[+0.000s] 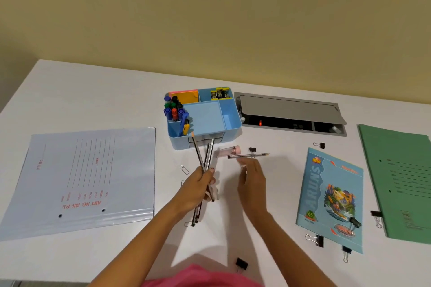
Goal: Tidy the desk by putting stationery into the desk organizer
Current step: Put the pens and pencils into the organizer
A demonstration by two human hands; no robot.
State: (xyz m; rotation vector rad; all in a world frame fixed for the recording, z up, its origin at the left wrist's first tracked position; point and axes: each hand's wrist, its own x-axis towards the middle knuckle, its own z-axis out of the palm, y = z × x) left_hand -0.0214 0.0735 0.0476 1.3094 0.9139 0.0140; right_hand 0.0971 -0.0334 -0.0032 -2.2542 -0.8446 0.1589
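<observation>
A light-blue desk organizer (229, 121) stands at the back middle of the white desk, holding markers (173, 107), sticky notes and staplers. My left hand (198, 187) is shut on a bunch of striped pencils (203, 156) whose tips point toward the organizer. My right hand (253, 182) hovers with fingers apart, its fingertips at a single pencil (248, 155) lying flat on the desk. A pink eraser-like tube (229, 150) lies just behind that pencil, with a black binder clip (252, 150) beside it.
A pale folder (81, 177) lies left, a blue notebook (333, 198) and green folder (401, 182) right. Several black binder clips (317, 239) and paper clips (184, 169) are scattered about. A grey cable hatch (289, 109) sits behind the organizer's right side.
</observation>
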